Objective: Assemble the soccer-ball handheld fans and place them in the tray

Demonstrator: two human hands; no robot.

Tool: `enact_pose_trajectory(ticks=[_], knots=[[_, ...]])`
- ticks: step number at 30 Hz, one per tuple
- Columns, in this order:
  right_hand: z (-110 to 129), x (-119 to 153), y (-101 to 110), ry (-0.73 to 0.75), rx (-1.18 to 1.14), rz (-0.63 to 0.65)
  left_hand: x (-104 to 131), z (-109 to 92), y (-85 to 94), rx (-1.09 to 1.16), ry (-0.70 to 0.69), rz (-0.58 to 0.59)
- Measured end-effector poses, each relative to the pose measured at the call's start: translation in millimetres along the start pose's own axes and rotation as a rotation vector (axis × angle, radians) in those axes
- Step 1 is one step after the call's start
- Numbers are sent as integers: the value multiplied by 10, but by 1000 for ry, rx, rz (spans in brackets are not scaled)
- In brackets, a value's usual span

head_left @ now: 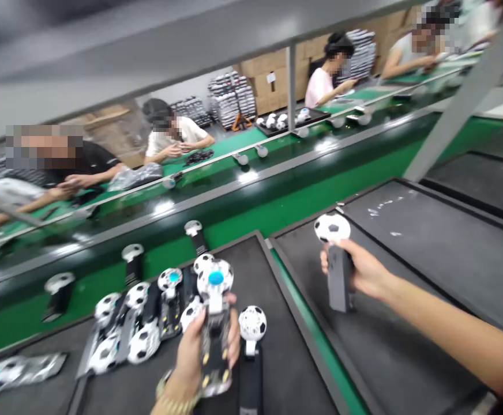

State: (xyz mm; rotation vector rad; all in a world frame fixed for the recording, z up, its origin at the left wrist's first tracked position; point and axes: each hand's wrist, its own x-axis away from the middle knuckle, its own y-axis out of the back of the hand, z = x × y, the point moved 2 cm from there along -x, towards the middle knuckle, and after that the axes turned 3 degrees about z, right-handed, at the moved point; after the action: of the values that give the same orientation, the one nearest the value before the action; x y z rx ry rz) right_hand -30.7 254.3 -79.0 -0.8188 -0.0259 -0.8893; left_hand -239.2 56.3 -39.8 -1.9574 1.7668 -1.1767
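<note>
My left hand (pixel 193 351) is closed round a handheld device with a soccer-ball-patterned head (pixel 216 279). Its head has a blue centre, and its dark body shows small yellow spots. Farther right, my right hand (pixel 364 268) grips a second soccer-ball-headed device (pixel 338 276) by its dark grey handle, upright above a black tray (pixel 390 357). Just right of my left hand, another such device (pixel 252 325) lies on the left black tray (pixel 286 369). Several more soccer-ball-headed devices (pixel 143 343) are crowded together on that tray, left of my left hand.
Behind the trays runs a green conveyor (pixel 277 202) with a few devices on it. A grey metal post (pixel 463 98) slants up at the right, and a grey beam (pixel 147 52) crosses overhead. Co-workers sit along the far side, with cartons (pixel 269 80) behind them.
</note>
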Motion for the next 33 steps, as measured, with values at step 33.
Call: enact_pose_trajectory(ticks=[33], knots=[[-320, -1117, -829, -498, -53, 220, -1093, -280, 239, -88, -364, -408]])
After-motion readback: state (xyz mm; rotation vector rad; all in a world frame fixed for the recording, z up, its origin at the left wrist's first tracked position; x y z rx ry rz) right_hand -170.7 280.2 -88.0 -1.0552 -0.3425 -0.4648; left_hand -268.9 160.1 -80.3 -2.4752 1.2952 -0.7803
